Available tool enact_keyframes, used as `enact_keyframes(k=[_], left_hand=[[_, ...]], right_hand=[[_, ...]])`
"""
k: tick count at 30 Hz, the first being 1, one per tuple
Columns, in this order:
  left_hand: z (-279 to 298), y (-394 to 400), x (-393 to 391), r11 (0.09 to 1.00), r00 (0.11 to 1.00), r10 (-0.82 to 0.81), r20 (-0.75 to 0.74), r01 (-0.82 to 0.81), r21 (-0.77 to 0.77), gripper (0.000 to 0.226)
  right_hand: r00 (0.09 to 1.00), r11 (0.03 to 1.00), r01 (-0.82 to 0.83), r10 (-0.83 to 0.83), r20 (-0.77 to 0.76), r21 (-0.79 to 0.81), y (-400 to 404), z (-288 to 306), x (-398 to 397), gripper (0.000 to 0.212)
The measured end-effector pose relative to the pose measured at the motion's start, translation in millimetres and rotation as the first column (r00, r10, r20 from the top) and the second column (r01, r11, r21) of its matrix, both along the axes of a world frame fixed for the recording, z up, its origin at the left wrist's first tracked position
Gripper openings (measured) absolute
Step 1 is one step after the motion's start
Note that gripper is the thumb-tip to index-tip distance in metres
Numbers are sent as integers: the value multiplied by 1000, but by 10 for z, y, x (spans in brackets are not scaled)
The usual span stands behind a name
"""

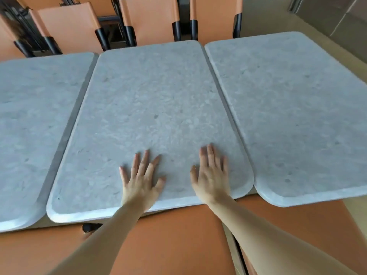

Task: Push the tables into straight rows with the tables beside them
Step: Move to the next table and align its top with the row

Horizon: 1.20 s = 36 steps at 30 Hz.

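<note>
Three grey stone-topped tables stand side by side. The middle table (pixel 151 108) lies straight ahead, with the left table (pixel 35 108) and the right table (pixel 294 108) close against its long sides. My left hand (pixel 142 180) rests flat on the middle table near its front edge, fingers spread. My right hand (pixel 212 175) lies flat beside it, fingers straight. The right table's near edge sits a little farther from me than the middle table's corner, and its far edge reaches farther back.
Orange chairs with black legs (pixel 151 20) line the far side of the tables. Orange seat backs (pixel 174 241) stand between me and the tables' near edge. Beige floor and a metal-panelled wall (pixel 341 22) lie at the far right.
</note>
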<state>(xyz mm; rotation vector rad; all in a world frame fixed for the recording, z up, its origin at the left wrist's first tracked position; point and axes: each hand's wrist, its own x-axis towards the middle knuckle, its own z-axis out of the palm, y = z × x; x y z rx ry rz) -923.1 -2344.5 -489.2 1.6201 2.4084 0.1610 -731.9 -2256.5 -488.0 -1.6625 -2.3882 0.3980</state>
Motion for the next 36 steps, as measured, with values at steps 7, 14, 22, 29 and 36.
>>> enact_keyframes(k=[7,14,22,29,36], left_hand=[[-91,3,-3,1000,997,8,-72,-8,12,76],[-83,5,18,999,997,28,-67,-26,29,75],[-72,-4,22,998,999,22,-37,-20,66,73],[-59,-13,12,998,1000,2,-2,-2,63,74],[-40,-33,29,999,1000,-10,-9,10,39,63]], right_hand=[[1000,1000,12,-12,5,28,13,-60,0,74],[999,997,10,-6,-51,72,-2,-87,20,71],[998,994,12,-5,-61,112,4,-135,31,64],[999,993,-3,9,-47,115,3,-116,50,59],[998,991,1,8,-66,132,-44,-85,74,53]])
